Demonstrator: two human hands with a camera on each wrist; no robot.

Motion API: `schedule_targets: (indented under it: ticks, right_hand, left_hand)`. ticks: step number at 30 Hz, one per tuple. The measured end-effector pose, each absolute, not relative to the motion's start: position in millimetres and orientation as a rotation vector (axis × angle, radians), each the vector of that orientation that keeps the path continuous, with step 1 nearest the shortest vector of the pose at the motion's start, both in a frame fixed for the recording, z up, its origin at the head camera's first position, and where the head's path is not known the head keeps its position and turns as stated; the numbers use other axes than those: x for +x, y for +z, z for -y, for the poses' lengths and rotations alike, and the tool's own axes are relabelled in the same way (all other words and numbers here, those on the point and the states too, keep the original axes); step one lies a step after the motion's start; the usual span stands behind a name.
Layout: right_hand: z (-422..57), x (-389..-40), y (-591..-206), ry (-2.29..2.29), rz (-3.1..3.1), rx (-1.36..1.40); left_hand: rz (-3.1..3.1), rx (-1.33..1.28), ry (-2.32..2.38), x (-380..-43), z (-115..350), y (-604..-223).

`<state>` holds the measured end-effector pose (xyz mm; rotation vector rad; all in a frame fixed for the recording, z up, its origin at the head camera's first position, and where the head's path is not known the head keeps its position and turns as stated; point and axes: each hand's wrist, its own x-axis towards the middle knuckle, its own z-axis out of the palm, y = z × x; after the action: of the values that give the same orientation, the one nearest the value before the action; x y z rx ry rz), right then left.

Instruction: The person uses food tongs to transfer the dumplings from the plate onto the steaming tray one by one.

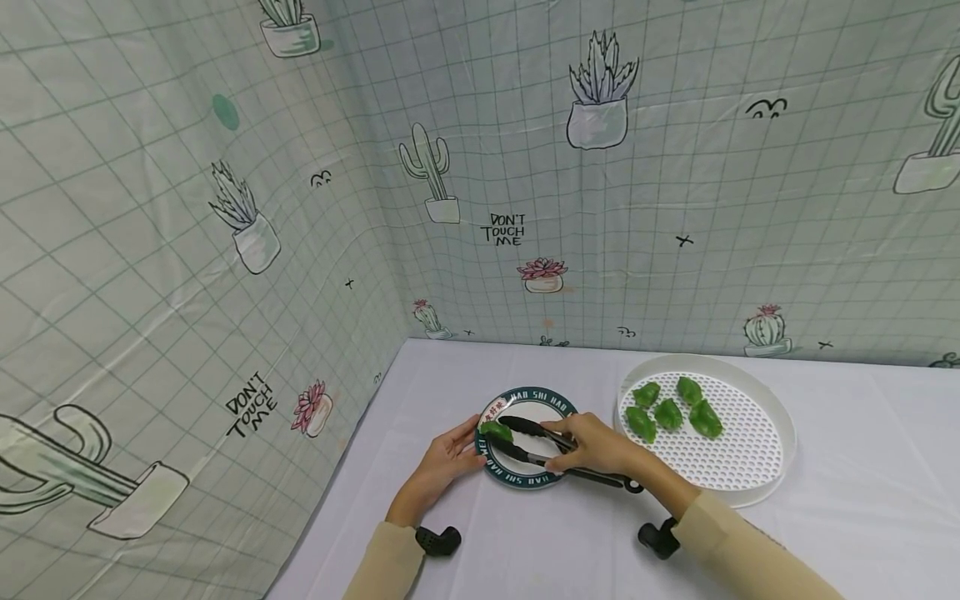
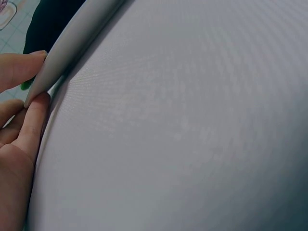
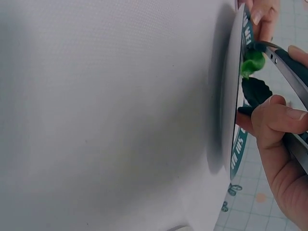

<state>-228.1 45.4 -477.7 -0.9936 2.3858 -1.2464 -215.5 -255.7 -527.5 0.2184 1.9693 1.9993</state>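
At the left edge of a round plate [image 1: 536,481] with a dark green lettered rim, my left hand [image 1: 447,458] pinches the rim, thumb above and fingers beneath in the left wrist view. Black-tipped tongs [image 1: 600,477] are held in my right hand [image 1: 596,446], reaching leftward over the plate. A glossy, lumpy green piece like a small bell pepper [image 1: 496,431] lies at the plate's left side, between the tong tips. The right wrist view shows this green piece [image 3: 253,62] with a dark tip on either side of it.
Right of the plate stands a large white oval tray [image 1: 783,442] with a perforated bottom, holding several similar green pieces [image 1: 668,414]. A white cloth [image 1: 517,550] covers the table. Behind and to the left hangs a gridded curtain [image 1: 480,150] with cactus drawings.
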Motion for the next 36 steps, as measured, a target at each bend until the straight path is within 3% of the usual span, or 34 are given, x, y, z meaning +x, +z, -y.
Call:
schedule_targets:
  ticks: [17, 36]
  right_hand:
    - [-67.8, -218.3, -464.1, -1.218, -2.424, -1.022]
    - [-133.3, -186.0, -438.3, -1.21, -2.472, -1.088]
  left_hand:
    - [-1.973, 0.22, 1.988, -215.1, 255.9, -527.9]
    - [-1.995, 0.199, 1.972, -214.7, 254.0, -526.0]
